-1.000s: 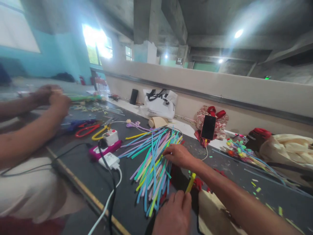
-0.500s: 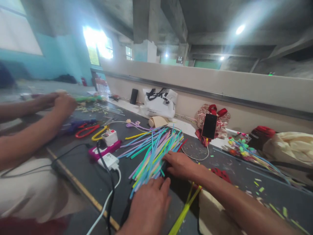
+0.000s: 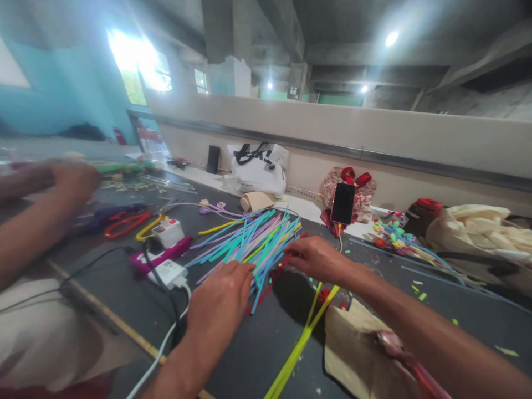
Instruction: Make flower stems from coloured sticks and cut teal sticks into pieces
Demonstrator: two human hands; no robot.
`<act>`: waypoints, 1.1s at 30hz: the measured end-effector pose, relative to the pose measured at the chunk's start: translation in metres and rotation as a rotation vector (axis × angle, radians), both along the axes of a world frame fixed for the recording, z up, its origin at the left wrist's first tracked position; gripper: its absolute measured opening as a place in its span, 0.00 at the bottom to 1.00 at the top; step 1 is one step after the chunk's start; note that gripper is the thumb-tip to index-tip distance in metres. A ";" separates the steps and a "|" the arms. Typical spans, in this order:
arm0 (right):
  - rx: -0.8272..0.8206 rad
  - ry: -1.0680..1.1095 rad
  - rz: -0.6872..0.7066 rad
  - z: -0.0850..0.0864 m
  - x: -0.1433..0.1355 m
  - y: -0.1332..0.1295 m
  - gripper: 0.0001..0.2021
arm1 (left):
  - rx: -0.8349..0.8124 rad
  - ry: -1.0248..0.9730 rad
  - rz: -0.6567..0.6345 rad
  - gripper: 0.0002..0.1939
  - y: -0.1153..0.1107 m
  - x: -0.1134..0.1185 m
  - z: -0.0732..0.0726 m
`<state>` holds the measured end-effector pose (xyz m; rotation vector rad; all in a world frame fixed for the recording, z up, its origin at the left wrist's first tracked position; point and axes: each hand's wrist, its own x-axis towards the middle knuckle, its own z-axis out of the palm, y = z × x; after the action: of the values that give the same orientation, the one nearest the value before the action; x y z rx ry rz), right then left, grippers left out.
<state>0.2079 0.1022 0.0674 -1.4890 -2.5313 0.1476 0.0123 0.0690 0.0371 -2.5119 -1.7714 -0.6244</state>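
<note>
A loose pile of thin pastel strips [image 3: 260,235] in blue, green, pink and yellow lies on the dark tabletop. My left hand [image 3: 222,293] is at the pile's near end, its fingers curled over the strip ends. My right hand [image 3: 313,257] is at the pile's right side, thumb and fingertips pinched on a thin red strip [image 3: 272,285] that slants down along the pile's edge. Beneath my right forearm, long yellow-green strips [image 3: 297,346] stretch to the near edge, beside a beige cloth-like piece [image 3: 349,349].
At left, a purple power strip [image 3: 143,261] carries white plugs and cables, near red-handled scissors [image 3: 124,223]. A co-worker's hands [image 3: 75,180] work further left. Along the back stand a white bag [image 3: 257,172] and a phone [image 3: 343,203]; small coloured flowers [image 3: 394,235] lie right.
The view has swung slightly right. My left hand has moved up over the strip ends. My right hand has drawn back from the pile, with the red strip now at its fingertips.
</note>
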 end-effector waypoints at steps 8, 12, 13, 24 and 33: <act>0.165 0.140 -0.148 0.045 0.045 -0.049 0.09 | -0.001 0.148 0.019 0.19 0.020 -0.003 -0.009; 0.123 0.090 -0.195 0.042 0.059 -0.062 0.09 | -0.036 0.151 -0.056 0.17 0.014 0.008 -0.018; 0.103 0.072 -0.197 0.039 0.060 -0.064 0.09 | -0.037 0.138 -0.083 0.16 0.011 0.012 -0.020; 0.145 -0.173 0.049 0.016 -0.006 0.000 0.11 | -0.008 0.113 -0.219 0.17 -0.009 0.033 -0.046; 0.194 -0.399 0.290 -0.030 -0.107 0.085 0.11 | -0.016 0.053 -0.202 0.17 -0.005 0.031 -0.057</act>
<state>0.1006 0.1869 0.0372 -1.1656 -2.9594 -0.3815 0.0435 0.0645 -0.0203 -2.7137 -1.5246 -0.5448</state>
